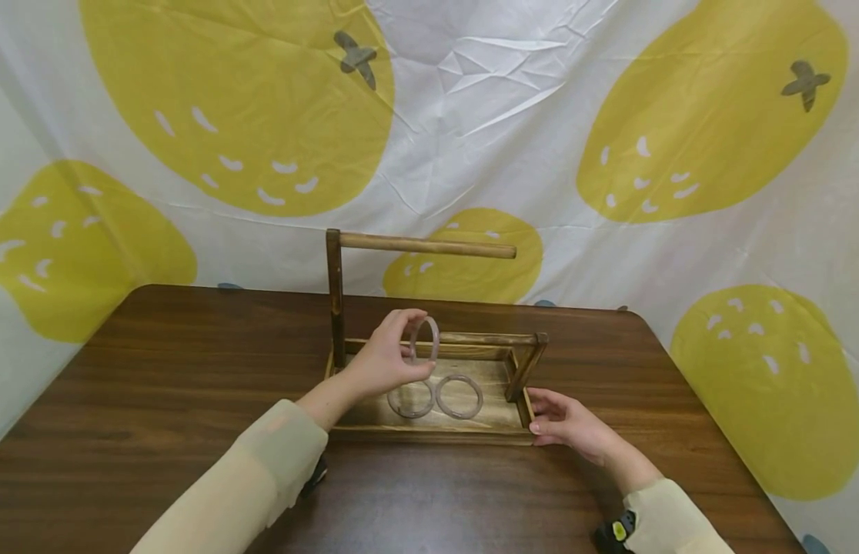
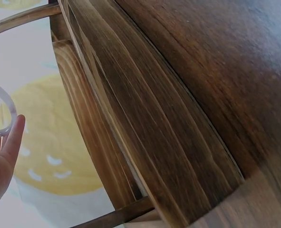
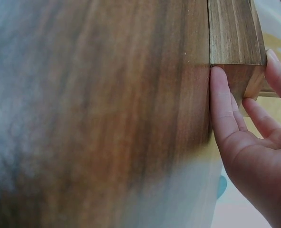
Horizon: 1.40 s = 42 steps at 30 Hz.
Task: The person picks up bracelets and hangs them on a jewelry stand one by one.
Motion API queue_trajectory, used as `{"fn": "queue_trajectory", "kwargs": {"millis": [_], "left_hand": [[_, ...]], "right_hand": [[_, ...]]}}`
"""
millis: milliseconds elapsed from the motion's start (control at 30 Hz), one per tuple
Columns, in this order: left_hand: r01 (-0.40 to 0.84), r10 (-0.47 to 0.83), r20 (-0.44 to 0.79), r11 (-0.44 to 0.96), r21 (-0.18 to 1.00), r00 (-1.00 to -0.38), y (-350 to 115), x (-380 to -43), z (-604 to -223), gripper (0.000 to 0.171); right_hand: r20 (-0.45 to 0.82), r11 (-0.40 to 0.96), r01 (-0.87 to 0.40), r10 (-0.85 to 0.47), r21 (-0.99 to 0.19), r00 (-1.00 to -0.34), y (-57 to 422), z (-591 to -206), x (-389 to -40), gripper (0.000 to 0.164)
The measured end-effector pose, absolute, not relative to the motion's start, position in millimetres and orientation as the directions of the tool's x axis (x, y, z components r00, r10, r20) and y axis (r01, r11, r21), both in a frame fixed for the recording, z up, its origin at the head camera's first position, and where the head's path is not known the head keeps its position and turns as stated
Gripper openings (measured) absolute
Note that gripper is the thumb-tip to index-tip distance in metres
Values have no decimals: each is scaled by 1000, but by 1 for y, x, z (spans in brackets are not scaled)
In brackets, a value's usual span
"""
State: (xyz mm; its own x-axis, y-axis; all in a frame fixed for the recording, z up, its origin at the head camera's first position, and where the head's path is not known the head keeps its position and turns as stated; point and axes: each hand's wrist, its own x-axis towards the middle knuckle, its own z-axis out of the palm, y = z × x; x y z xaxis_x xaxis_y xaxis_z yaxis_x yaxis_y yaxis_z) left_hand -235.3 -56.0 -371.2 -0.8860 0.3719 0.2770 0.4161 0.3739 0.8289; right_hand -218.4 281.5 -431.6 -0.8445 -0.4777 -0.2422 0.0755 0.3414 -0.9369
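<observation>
My left hand (image 1: 384, 355) pinches a translucent, pale bangle (image 1: 436, 342) between thumb and fingers, raised above a wooden stand's tray (image 1: 436, 436). The left wrist view shows part of that bangle (image 2: 11, 107) at the fingertips. Two similar bangles lie flat on the tray floor: a left bangle (image 1: 410, 416), partly behind my hand, and a right bangle (image 1: 459, 418). My right hand (image 1: 575, 427) touches the tray's right end. In the right wrist view its extended fingers lie against the end panel (image 3: 237, 76), with the thumb at the edge.
From the tray's left end rises a tall post (image 1: 335, 296) bearing a long upper rod (image 1: 429, 245) with a free right end. A lower rod (image 1: 488, 338) joins a short right post (image 1: 526, 368). Behind the brown table (image 1: 159, 400) hangs a lemon-print cloth (image 1: 485, 138).
</observation>
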Motion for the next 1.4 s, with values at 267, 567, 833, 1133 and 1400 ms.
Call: {"fn": "queue_trajectory", "kwargs": {"millis": [267,567,833,1133,1400], "left_hand": [[404,368,274,344,848,-888,-50,-237,-372,69],[401,333,291,336,852,-897,-41,-239,-374,69],[398,307,304,319,860,-902,-37,-239,-376,70],[381,297,298,279,882,-907,-30,-240,-380,68],[344,270,281,226,911,-921,-25,-242,-381,66]], "right_hand": [[-239,320,85,-481,-944,-844,280,-430,-218,76],[-236,319,82,-480,-944,-845,280,-431,-218,76],[-241,335,80,-472,-939,-848,282,-432,-218,76],[-238,330,77,-483,-941,-843,280,-429,-217,75],[-260,338,99,-474,-936,-842,281,-428,-217,76]]}}
